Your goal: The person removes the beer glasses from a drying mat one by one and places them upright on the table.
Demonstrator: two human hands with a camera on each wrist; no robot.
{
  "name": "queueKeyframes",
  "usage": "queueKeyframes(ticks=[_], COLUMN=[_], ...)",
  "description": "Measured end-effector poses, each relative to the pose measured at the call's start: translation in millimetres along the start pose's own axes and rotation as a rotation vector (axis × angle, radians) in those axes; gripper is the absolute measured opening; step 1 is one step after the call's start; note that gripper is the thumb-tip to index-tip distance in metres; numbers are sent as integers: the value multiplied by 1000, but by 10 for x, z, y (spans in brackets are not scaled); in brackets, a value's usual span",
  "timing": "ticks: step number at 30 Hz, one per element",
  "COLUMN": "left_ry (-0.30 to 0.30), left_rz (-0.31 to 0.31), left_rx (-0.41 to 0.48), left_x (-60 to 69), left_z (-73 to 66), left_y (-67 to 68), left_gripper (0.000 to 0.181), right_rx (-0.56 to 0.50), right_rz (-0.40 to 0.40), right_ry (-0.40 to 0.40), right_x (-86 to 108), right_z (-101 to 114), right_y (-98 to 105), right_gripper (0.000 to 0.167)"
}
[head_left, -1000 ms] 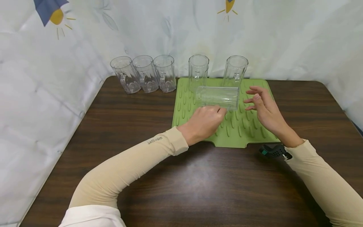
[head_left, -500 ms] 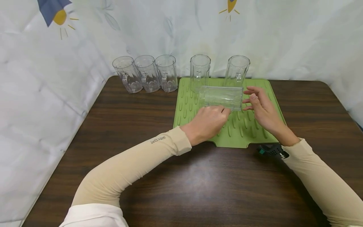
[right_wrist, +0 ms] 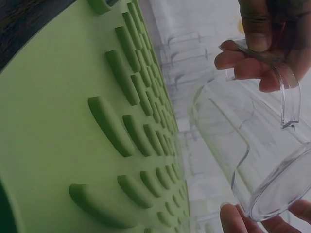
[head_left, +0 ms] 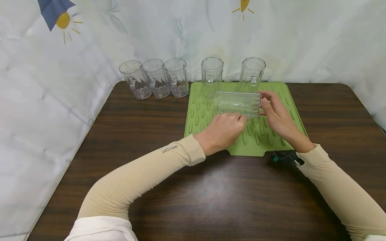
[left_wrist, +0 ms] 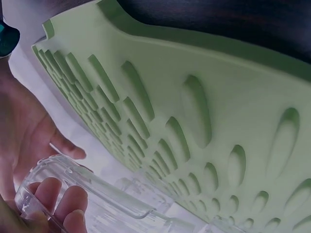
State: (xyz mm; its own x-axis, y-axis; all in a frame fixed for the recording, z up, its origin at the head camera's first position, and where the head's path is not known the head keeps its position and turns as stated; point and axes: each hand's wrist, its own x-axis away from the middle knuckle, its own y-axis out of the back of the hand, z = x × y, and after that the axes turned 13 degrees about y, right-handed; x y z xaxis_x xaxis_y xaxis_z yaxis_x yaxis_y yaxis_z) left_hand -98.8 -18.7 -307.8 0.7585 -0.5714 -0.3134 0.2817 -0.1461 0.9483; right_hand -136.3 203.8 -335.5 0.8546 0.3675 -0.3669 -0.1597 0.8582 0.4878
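Observation:
A clear plastic mug (head_left: 238, 102) lies sideways in the air over the green drying mat (head_left: 256, 142), its base toward the right. My left hand (head_left: 224, 130) grips its handle; curled left fingers (left_wrist: 70, 204) show in the left wrist view. At the base end is my right hand (head_left: 278, 117), its loosely spread fingers (right_wrist: 233, 219) touching or very close to the base edge. In the right wrist view, the mug's handle (right_wrist: 290, 99) shows under the left fingers. Behind the held mug, two clear mugs (head_left: 212, 75) (head_left: 252, 73) stand on the mat.
Three more clear mugs (head_left: 132, 78) (head_left: 155, 78) (head_left: 176, 77) stand side by side on the dark wooden table (head_left: 144, 117), left of the mat. A pale patterned curtain (head_left: 187, 30) hangs behind the table's back edge. Under my right wrist is a black strap device (head_left: 287, 157).
The held mug has shifted slightly right with my left hand. My right hand has moved left, from apart to the mug's base. The standing mugs keep their places.

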Motion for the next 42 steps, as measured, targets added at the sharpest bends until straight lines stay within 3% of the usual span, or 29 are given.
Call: queueKeyframes(ticks=[10,16,20,36,42], left_ry=[-8,-2,2,-20,-30], left_rz=[-7,-12,-13,-72,-81], left_rx=[-29,-44,-48,-83,-55], left_x=[3,8,13,48,62], left_z=[-18,-23,-23,-9,6], left_y=[-24,-24,-26,-61,-64], left_gripper=[20,18,19,19,18], right_rx=[-64,-201,-189,-182,-188], right_rz=[-9,-34,-28,-99,-128], right_ry=[-81,-154,-189,-163,-146], right_x=[-29,-42,-48,-13,-3], right_z=[30,74,97,124,137], right_y=[-15,-10,-9,-27,-33], right_gripper=[59,55,55,57,54])
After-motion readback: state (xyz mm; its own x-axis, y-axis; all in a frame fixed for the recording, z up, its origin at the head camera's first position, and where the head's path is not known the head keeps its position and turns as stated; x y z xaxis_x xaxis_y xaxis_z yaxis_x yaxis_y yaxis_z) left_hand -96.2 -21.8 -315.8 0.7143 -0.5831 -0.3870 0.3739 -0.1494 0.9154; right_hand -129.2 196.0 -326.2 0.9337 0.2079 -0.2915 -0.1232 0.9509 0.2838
